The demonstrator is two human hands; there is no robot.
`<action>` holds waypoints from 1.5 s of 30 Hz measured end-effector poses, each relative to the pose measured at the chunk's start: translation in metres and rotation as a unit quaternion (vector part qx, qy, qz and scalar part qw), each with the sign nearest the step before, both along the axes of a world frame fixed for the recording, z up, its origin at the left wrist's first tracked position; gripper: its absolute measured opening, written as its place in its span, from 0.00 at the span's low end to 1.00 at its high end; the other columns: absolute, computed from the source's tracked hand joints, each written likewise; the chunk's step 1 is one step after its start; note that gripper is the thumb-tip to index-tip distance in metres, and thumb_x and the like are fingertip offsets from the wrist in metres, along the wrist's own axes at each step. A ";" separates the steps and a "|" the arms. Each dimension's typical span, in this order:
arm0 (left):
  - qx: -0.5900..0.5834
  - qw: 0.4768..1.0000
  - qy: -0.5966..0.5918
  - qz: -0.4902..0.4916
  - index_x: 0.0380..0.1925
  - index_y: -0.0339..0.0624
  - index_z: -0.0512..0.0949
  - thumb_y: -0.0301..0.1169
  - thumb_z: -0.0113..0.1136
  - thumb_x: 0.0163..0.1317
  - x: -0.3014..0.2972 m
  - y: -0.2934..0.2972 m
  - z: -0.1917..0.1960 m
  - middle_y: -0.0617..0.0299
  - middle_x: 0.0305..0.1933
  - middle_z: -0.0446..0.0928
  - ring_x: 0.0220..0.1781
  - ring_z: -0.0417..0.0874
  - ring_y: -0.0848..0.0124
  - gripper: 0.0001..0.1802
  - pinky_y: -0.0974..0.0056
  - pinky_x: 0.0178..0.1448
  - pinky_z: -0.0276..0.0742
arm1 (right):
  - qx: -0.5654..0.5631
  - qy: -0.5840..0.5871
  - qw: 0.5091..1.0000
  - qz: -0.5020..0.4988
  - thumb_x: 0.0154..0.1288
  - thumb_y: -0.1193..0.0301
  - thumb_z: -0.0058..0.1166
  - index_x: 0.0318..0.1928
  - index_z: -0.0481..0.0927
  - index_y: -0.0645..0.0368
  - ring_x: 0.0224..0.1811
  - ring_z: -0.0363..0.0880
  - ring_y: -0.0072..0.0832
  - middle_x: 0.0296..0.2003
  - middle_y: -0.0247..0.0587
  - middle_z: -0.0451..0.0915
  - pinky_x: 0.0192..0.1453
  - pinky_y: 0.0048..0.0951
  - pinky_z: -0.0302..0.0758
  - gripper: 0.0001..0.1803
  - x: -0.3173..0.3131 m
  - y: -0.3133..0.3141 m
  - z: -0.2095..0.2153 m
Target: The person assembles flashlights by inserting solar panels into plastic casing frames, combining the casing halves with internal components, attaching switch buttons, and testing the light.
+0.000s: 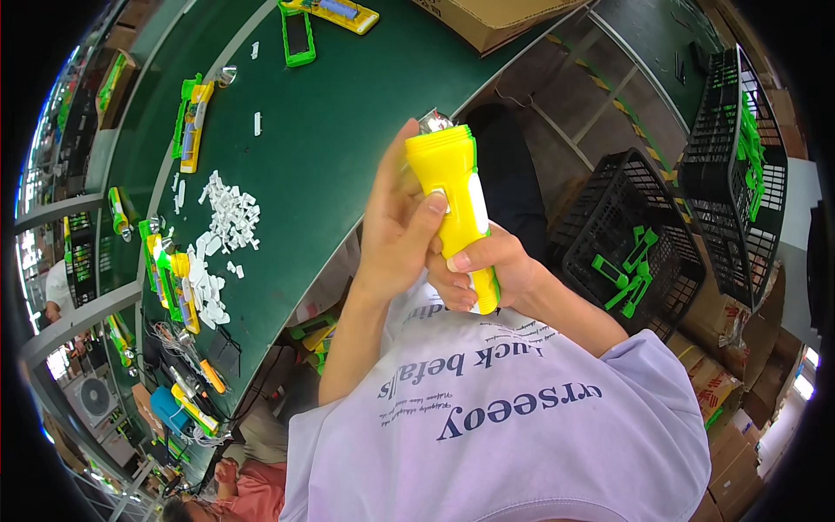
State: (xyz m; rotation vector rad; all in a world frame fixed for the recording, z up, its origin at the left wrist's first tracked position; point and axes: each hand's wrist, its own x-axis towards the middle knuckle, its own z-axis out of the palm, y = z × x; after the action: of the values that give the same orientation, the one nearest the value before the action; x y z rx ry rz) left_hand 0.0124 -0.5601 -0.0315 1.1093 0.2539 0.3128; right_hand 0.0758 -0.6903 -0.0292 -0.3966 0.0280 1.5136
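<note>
One torch (444,161), yellow with green edging, is held in front of the chest, gripped by both hands at once, so neither hand is free: its long axis runs away from the body and a little leftward, the flared head with its one bright reflector (435,122) at the far end, the narrow tail at the near end; the right hand (500,261) is the nearer to the tail, its fingers curled round the lower barrel with the thumb across the front, while the left hand (400,222) is the nearer to the head, closed round it from the left, thumb pressed on the front below the flare, some fingers hidden behind. Beyond, on the right, stand two black mesh baskets, the lower basket (591,209) with roughly four green parts (635,270) overlapping inside, the upper basket (706,130) with a tangle of green pieces (748,157) that I cannot count. Leftward of both hands and well apart from them is one green table (322,157), bearing two neighbouring heaps of white pieces, the small-piece heap (230,213) and the flatter heap (207,296), too many to number; past these, one opened yellow casing (198,126) lies by one loose reflector (228,75), and at the far edge are one green frame (298,39) and one cardboard box (496,22)
</note>
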 end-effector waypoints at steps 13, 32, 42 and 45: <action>-0.053 0.996 0.068 -0.003 0.63 0.36 0.64 0.40 0.54 0.71 -0.004 -0.006 0.008 0.47 0.49 0.80 0.45 0.85 0.65 0.27 0.66 0.47 0.82 | -0.023 -0.044 0.999 -0.016 0.55 0.72 0.57 0.33 0.72 0.61 0.14 0.69 0.27 0.18 0.37 0.69 0.21 0.30 0.69 0.08 -0.005 0.000 -0.003; -0.030 0.997 0.069 0.017 0.51 0.31 0.72 0.51 0.47 0.73 -0.009 -0.012 -0.003 0.45 0.44 0.81 0.42 0.86 0.61 0.29 0.60 0.46 0.84 | -0.052 -0.036 0.998 -0.026 0.55 0.73 0.58 0.28 0.72 0.60 0.10 0.70 0.28 0.14 0.39 0.71 0.17 0.29 0.68 0.07 -0.010 0.007 0.002; -0.013 0.999 0.031 0.005 0.52 0.31 0.70 0.52 0.47 0.73 -0.012 -0.011 -0.007 0.44 0.47 0.80 0.42 0.86 0.62 0.30 0.62 0.44 0.84 | -0.050 -0.013 0.999 -0.013 0.54 0.74 0.59 0.27 0.72 0.59 0.10 0.69 0.28 0.13 0.39 0.70 0.17 0.28 0.68 0.07 -0.008 0.006 0.005; -0.043 0.999 0.009 0.008 0.57 0.33 0.70 0.46 0.50 0.73 -0.016 -0.013 -0.006 0.46 0.48 0.81 0.44 0.85 0.66 0.26 0.64 0.48 0.82 | -0.020 -0.030 0.999 -0.005 0.54 0.75 0.59 0.28 0.71 0.59 0.10 0.69 0.28 0.14 0.39 0.71 0.18 0.28 0.68 0.08 -0.010 0.004 0.001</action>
State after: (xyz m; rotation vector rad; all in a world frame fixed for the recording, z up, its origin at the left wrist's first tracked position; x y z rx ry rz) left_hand -0.0033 -0.5728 -0.0376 1.0261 0.2894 0.3035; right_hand 0.0660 -0.6858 -0.0286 -0.4744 0.0132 1.4931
